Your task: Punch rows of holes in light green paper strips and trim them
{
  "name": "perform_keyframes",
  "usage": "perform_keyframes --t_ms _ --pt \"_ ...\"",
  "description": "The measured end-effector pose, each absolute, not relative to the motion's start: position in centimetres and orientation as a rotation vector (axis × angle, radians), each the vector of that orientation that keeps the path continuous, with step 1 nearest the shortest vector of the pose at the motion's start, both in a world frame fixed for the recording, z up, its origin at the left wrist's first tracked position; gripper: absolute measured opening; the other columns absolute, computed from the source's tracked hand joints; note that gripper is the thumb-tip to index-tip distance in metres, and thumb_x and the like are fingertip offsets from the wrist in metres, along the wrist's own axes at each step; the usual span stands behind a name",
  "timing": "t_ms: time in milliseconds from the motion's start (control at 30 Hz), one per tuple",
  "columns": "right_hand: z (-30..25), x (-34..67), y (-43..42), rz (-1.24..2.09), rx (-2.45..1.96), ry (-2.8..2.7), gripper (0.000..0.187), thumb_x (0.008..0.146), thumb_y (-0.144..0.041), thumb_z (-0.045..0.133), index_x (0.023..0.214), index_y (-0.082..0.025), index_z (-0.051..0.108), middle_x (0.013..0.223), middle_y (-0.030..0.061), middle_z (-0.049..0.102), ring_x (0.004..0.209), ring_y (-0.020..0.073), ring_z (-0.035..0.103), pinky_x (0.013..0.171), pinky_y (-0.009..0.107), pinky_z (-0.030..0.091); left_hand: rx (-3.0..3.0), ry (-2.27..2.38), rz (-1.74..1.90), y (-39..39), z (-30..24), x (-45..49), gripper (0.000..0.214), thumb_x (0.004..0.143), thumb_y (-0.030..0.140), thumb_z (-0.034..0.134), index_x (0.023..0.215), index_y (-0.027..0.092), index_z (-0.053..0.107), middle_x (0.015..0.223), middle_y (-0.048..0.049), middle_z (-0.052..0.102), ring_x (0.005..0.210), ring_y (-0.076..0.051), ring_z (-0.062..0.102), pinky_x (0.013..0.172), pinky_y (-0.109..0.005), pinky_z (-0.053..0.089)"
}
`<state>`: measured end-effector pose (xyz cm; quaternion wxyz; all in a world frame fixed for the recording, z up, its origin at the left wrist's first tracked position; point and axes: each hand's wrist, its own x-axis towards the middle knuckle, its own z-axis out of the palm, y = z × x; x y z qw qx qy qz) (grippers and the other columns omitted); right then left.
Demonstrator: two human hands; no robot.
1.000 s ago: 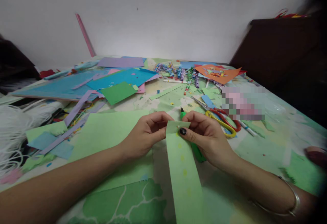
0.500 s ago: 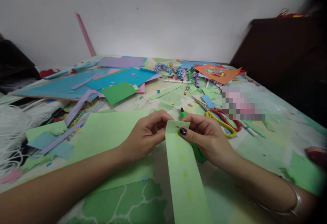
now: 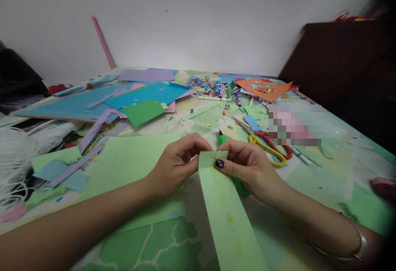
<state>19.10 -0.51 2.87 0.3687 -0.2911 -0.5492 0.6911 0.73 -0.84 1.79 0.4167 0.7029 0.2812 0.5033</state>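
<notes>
A light green paper strip (image 3: 221, 205) hangs down toward me, with yellow dots in a row along it and a small hole near its top end. My right hand (image 3: 247, 166) pinches that end, thumb in front and fingers behind. At the strip's left edge, my left hand (image 3: 182, 159) closes thumb and fingers on it; the fingertips are partly hidden. Behind my right hand lies a green tool (image 3: 222, 139) with a dark pointed tip, partly covered. Scissors (image 3: 267, 145) with red and yellow handles rest just beyond.
A light green sheet (image 3: 133, 159) lies under my left forearm. White cord (image 3: 15, 159) is heaped at the far left. Blue paper (image 3: 148, 93), a green card (image 3: 145, 112), curled paper pieces (image 3: 218, 87) and an orange sheet (image 3: 266, 88) spread toward the wall.
The strip's top end has dropped slightly and tilted, and its lower part has swung to the right. Both hands keep their hold.
</notes>
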Motion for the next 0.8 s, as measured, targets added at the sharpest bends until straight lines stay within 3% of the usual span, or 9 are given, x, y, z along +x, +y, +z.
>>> perform_keyframes --t_ms 400,700,800 --pt "2.97 19.04 -0.57 1.698 -0.711 -1.444 0.021 0.076 -0.03 0.074 0.077 -0.014 0.06 0.061 -0.0028 0.056 0.053 0.0051 0.05 0.048 0.015 0.04 1.72 0.817 1.159 -0.85 2.04 0.2 0.01 0.09 0.022 0.049 0.084 0.016 0.053 0.081 0.0004 0.052 0.074 -0.01 0.05 0.066 -0.021 0.042" --pt "3.14 19.16 -0.28 1.435 -0.799 -1.502 0.021 0.078 -0.032 0.071 0.08 -0.015 0.059 0.064 -0.0012 0.057 0.056 0.007 0.052 0.049 0.017 0.042 1.709 0.913 1.182 -0.12 1.93 0.2 0.021 0.087 0.031 0.06 0.075 0.014 0.057 0.074 0.0006 0.052 0.068 -0.01 0.049 0.062 -0.022 0.041" --pt "3.11 19.09 -0.28 1.455 -0.808 -1.504 0.025 0.076 -0.034 0.073 0.083 -0.015 0.058 0.065 -0.0012 0.057 0.057 0.0079 0.052 0.05 0.018 0.043 1.597 0.871 1.166 -0.14 2.14 0.2 0.015 0.08 0.028 0.068 0.081 0.015 0.061 0.078 0.0001 0.058 0.071 -0.011 0.055 0.065 -0.022 0.044"
